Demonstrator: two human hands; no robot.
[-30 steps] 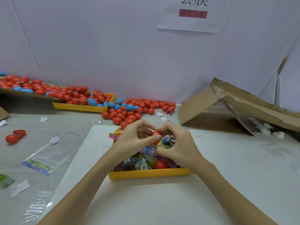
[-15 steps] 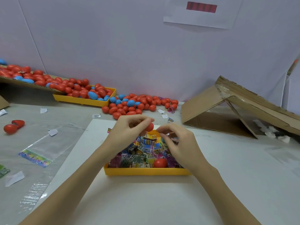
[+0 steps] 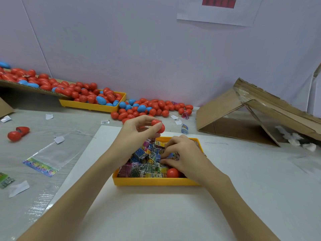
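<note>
While the left hand [image 3: 137, 129] holds the red egg [image 3: 159, 126] just above centre frame, over the far edge of the yellow tray [image 3: 156, 182], its grip is a pinch: thumb and fingertips curled round the shell. The egg looks like light, hollow, hard plastic, smooth and likely slippery (a squeeze across its seam could pop it open), so taking it round the widest part seems safest.

The right hand [image 3: 184, 157] sits lower, at centre frame, with its fingers curled down into the foil packets [image 3: 142, 157] that fill the tray. I cannot tell whether its grip has closed on one. These look thin, crinkly and nearly weightless, and are best nipped by a corner.

A loose egg [image 3: 172, 172] lies in the tray beside the right wrist and may roll if nudged. The tray's low rim is the only edge nearby. Bare desk [image 3: 156, 214] spreads across the lower frame, while the egg pile [image 3: 152, 107] crowds the space above the hands.
</note>
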